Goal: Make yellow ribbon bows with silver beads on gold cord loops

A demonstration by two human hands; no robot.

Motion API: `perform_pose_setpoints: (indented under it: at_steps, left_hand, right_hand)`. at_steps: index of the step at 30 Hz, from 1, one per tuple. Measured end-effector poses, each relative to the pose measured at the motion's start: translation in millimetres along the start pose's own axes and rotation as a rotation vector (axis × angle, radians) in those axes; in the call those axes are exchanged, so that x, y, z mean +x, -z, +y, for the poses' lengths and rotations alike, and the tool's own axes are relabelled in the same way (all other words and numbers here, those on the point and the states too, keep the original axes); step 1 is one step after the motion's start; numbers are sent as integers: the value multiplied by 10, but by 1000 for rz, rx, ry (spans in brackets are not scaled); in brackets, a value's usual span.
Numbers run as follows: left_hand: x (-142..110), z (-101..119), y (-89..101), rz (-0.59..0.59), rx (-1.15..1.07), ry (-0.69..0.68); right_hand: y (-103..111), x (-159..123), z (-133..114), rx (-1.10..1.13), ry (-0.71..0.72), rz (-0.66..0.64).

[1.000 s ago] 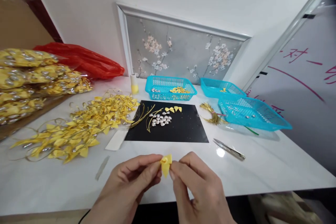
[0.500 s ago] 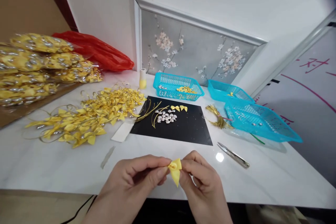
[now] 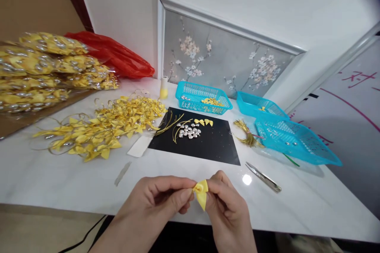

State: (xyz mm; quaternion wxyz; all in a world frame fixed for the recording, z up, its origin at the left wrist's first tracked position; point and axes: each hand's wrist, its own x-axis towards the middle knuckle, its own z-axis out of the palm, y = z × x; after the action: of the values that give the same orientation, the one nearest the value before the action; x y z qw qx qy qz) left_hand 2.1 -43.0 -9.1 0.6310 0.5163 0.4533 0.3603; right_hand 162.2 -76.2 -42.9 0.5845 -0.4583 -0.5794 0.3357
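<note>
Between my two hands, over the table's front edge, is a yellow ribbon bow (image 3: 201,194) with one pointed tail hanging down. My left hand (image 3: 162,199) pinches its left side between thumb and forefinger. On the other side, the thumb and forefinger of my right hand (image 3: 228,205) grip its right edge; parts of the bow are hidden by the fingers. Beyond the hands lies a black mat (image 3: 204,148) carrying silver heart-shaped beads (image 3: 190,131), more small yellow bows (image 3: 204,122) and some gold cords (image 3: 170,124).
Left of the mat spreads a pile of yellow bow strands (image 3: 109,124), with bagged bundles (image 3: 32,63) and a red bag (image 3: 118,57) behind. Blue baskets (image 3: 204,87) stand at the back and right. Thread snips (image 3: 263,177) and a gold cord bundle (image 3: 246,133) lie rightward.
The camera view has swung, so the table items sit differently in frame. Both hands keep hold of the bow, which has turned slightly and shows more of its loop and tail.
</note>
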Motion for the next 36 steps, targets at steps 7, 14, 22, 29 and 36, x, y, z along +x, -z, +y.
perform_pose_setpoints:
  at_steps: [7,14,22,29,36]
  left_hand:
    - [-25,17,-36,27,-129,63]
    - [-49,39,-58,112,-192,137]
    - [17,57,-44,55,7,67]
    - [-33,109,-51,103,123,47]
    - [-42,148,-61,84,137,72]
  right_hand:
    - [9,-17,25,5,-28,-15]
    - [-9,-29,46,8,-61,-14]
    - [-25,-48,66,-4,-46,20]
    - [-8,-61,77,-33,-55,-31]
    - [-30,-71,96,1,-56,12]
